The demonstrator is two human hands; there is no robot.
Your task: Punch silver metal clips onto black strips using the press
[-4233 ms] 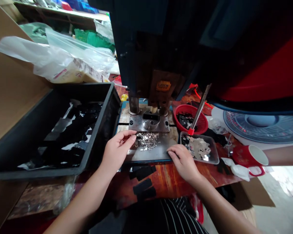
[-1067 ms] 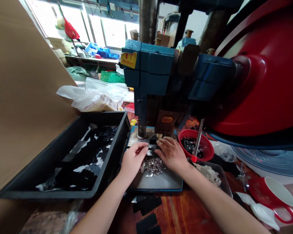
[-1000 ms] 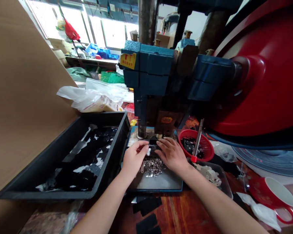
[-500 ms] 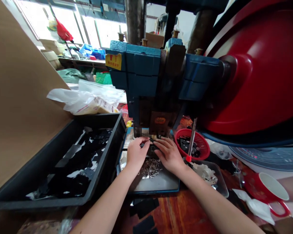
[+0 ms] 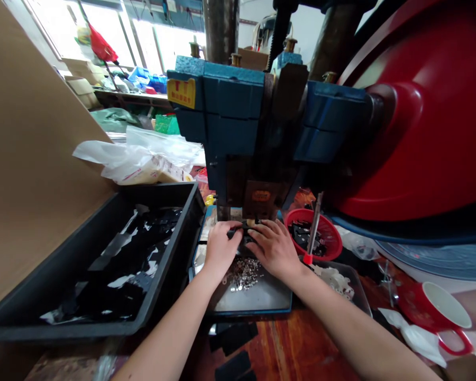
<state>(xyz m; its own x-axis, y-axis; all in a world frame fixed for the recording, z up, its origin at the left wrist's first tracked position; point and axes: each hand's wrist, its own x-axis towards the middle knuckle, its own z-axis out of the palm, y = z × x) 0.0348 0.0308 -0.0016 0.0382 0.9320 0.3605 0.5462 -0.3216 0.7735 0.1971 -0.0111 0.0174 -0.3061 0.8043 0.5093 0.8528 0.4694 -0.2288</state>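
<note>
Blue press (image 5: 232,95), R hand (image 5: 276,251) palm-down nearby.

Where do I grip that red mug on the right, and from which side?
Take the red mug by its handle, probably from the near side: its open loop juts toward the wearer, beside crumpled white material.

Strong daylight via windows (image 5: 178,53) beyond far edge of counter (image 5: 280,338), blown out to white. Press (image 5: 232,100) backlit, lower front in deep shadow; gap btwn L hand (image 5: 221,250) & R hand (image 5: 274,250) too dim for fine detail. Highlights on red cover (image 5: 420,137) & metal bits (image 5: 245,275). Wide-angle stretch at sides, esp. R; bg soft.
</note>
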